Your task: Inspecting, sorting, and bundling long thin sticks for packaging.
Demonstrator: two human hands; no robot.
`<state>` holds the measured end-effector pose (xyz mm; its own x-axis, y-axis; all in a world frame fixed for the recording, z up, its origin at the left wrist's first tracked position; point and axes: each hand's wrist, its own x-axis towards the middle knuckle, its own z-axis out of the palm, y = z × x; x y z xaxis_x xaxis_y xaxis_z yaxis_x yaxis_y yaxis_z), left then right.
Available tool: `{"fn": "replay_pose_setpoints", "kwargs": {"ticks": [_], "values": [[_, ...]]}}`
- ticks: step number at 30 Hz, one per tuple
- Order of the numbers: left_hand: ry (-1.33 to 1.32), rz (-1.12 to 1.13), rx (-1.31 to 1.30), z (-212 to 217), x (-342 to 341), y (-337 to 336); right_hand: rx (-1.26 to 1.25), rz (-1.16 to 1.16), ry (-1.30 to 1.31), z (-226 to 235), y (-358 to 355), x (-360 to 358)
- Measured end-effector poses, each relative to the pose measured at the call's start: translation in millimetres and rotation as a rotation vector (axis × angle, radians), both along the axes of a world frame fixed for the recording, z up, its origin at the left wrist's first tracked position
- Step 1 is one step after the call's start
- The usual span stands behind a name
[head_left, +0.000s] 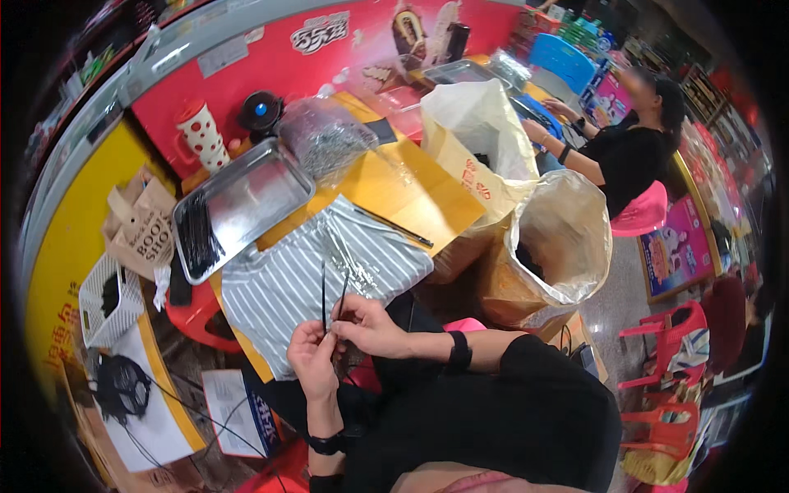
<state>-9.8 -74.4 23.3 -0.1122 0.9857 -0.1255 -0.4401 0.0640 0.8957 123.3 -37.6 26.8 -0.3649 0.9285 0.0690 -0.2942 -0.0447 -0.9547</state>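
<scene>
My left hand (313,358) is closed in a pinch on a thin black strip (323,287) that stands nearly upright. Right beside it, my right hand (367,328) pinches a second thin black strip (344,287), tilted slightly to the right. The fingertips of both hands meet or nearly meet. Under and beyond them spreads a grey-and-white striped cloth (255,300), with clear plastic film (362,267) on top. Near the cloth's far right edge lie long dark strips (394,227). A metal tray (259,193) at the left holds a bundle of black strips (197,234).
Two tall paper sacks, one (444,140) behind the other (592,246), stand to the right with dark contents. A clear plastic bag (325,135) and spotted cup (200,135) are at the back. A white basket (103,316) is left. Another person (641,140) sits far right.
</scene>
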Motion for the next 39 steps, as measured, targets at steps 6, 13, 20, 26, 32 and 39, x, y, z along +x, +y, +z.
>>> {"fn": "replay_pose_setpoints", "kwargs": {"ticks": [6, 13, 20, 26, 32, 39], "values": [[-0.012, 0.066, 0.069, 2, 2, 5, -0.035, -0.041, 0.114, -6, 7, -7], [0.068, -0.024, 0.001, 15, -22, 15, -0.104, -0.025, -0.136, -15, 22, 13], [0.783, 0.289, 0.236, 14, -124, 117, -0.211, -0.078, -0.083, -15, 42, 38], [1.565, 0.527, 0.263, 27, -202, 223, -0.082, -0.061, -0.171, -16, 50, 35], [1.748, 0.496, 0.092, 16, -198, 237, 0.442, -0.46, -0.619, -7, 91, 80], [1.12, 0.216, 0.269, 47, -121, 131, 0.641, -0.561, -1.257, -1, 106, 131]]}}
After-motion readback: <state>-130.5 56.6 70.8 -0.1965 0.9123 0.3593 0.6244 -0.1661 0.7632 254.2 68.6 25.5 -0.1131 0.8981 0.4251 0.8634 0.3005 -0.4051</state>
